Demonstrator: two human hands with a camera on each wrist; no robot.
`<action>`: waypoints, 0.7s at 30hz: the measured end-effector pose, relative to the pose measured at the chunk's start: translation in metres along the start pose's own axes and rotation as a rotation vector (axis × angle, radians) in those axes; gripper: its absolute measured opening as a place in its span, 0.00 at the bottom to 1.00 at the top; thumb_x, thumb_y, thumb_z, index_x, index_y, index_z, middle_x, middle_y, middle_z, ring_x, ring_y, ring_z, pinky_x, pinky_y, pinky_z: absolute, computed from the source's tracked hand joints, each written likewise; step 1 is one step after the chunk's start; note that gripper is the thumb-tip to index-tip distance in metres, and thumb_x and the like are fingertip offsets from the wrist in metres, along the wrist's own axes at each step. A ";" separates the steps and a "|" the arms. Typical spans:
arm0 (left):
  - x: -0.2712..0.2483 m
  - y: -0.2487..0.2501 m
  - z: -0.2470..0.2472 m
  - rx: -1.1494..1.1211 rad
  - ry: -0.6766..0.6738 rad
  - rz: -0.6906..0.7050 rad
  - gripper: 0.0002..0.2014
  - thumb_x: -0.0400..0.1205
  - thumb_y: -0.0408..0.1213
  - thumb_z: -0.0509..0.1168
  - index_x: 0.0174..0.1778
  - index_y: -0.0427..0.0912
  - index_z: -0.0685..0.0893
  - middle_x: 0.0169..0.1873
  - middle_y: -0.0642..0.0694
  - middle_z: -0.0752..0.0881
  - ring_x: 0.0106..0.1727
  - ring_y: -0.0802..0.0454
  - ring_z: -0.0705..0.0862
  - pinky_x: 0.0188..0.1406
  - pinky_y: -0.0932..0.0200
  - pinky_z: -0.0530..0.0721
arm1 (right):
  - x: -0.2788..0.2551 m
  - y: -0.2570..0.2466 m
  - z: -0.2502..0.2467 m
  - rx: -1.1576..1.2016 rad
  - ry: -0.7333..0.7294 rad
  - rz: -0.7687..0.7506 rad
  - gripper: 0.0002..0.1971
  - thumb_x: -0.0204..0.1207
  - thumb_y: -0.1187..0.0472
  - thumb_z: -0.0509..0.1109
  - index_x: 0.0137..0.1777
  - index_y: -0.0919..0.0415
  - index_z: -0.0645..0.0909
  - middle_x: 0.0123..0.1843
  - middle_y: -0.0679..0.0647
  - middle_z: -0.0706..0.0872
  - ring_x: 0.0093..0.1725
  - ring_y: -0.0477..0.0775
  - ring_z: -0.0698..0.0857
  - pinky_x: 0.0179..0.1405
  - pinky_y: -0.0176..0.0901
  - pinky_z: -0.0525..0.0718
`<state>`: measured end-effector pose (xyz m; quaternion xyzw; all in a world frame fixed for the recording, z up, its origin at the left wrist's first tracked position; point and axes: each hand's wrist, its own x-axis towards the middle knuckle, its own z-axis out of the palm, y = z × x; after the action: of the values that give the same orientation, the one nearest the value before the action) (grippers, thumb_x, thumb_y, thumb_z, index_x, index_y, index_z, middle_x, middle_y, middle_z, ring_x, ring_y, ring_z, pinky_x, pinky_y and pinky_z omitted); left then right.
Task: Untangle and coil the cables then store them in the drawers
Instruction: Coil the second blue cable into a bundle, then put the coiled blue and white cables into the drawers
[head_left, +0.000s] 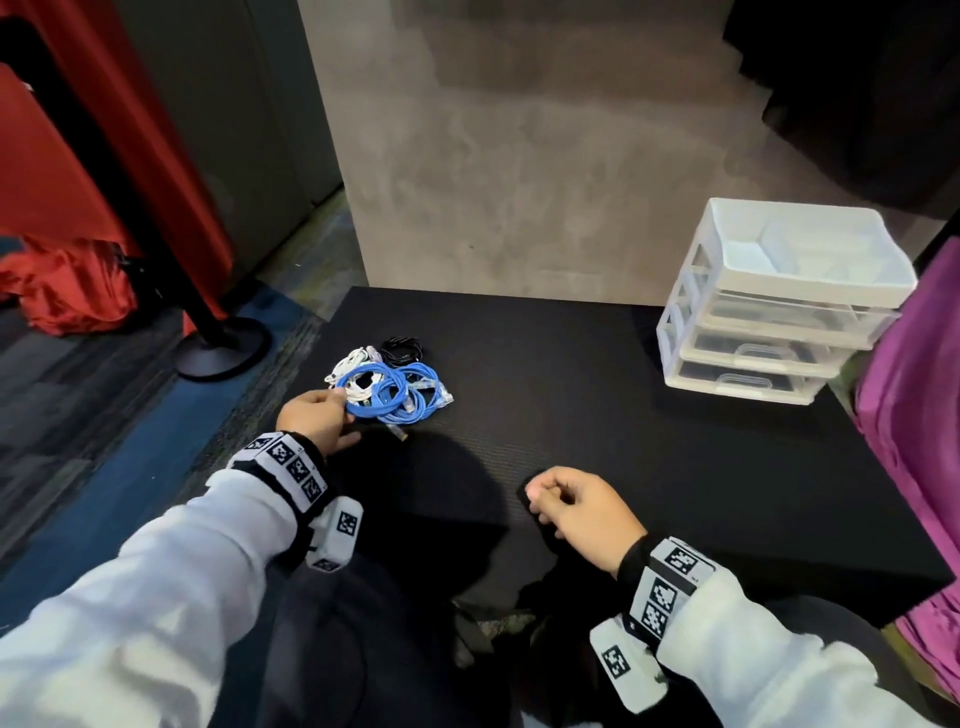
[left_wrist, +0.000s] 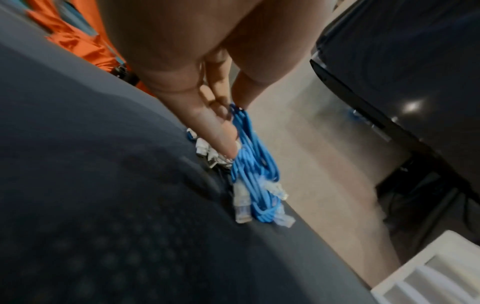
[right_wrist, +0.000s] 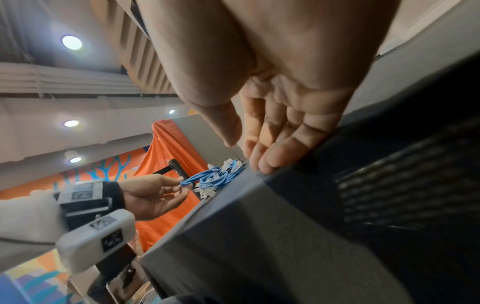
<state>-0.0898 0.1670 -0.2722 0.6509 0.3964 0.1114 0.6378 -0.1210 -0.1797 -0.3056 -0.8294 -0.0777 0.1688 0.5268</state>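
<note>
Left hand: your left hand (head_left: 317, 419) pinches a loop of the blue cable (head_left: 396, 393) between thumb and fingertips (left_wrist: 228, 144) at the pile's near-left edge.
Right hand: your right hand (head_left: 576, 512) hovers over the black mat (head_left: 623, 415), fingers loosely curled, holding nothing, well apart from the pile.
Cables: the blue cable lies tangled on the mat's left part, over a white cable (head_left: 353, 364); a black cable (head_left: 401, 349) sits just behind them.
Drawers: the white drawer unit (head_left: 779, 306) stands at the mat's far right corner, its clear drawers pushed in.
Surroundings: red fabric (head_left: 62, 291) lies on the floor at left.
</note>
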 end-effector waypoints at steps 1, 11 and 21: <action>0.002 -0.003 -0.002 0.102 0.034 0.015 0.10 0.85 0.45 0.68 0.52 0.42 0.87 0.52 0.40 0.88 0.49 0.45 0.88 0.44 0.46 0.92 | 0.000 0.001 -0.002 0.012 -0.001 0.006 0.07 0.82 0.57 0.71 0.43 0.52 0.88 0.43 0.59 0.91 0.38 0.51 0.86 0.40 0.50 0.86; -0.062 0.021 0.053 0.391 0.059 0.597 0.10 0.83 0.45 0.64 0.57 0.51 0.86 0.60 0.47 0.79 0.62 0.46 0.82 0.70 0.49 0.78 | 0.018 0.023 -0.078 0.082 0.185 0.077 0.09 0.85 0.62 0.68 0.46 0.60 0.88 0.38 0.50 0.90 0.36 0.47 0.86 0.29 0.44 0.82; -0.164 0.076 0.256 0.319 -0.438 1.038 0.09 0.87 0.35 0.65 0.59 0.48 0.87 0.58 0.50 0.80 0.47 0.69 0.82 0.53 0.73 0.79 | 0.042 0.059 -0.203 0.744 0.533 0.173 0.02 0.86 0.61 0.70 0.53 0.57 0.84 0.53 0.56 0.89 0.41 0.51 0.87 0.30 0.39 0.85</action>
<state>-0.0032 -0.1209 -0.1848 0.8558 -0.1035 0.2110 0.4608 -0.0117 -0.3645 -0.2883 -0.6021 0.1958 0.0094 0.7740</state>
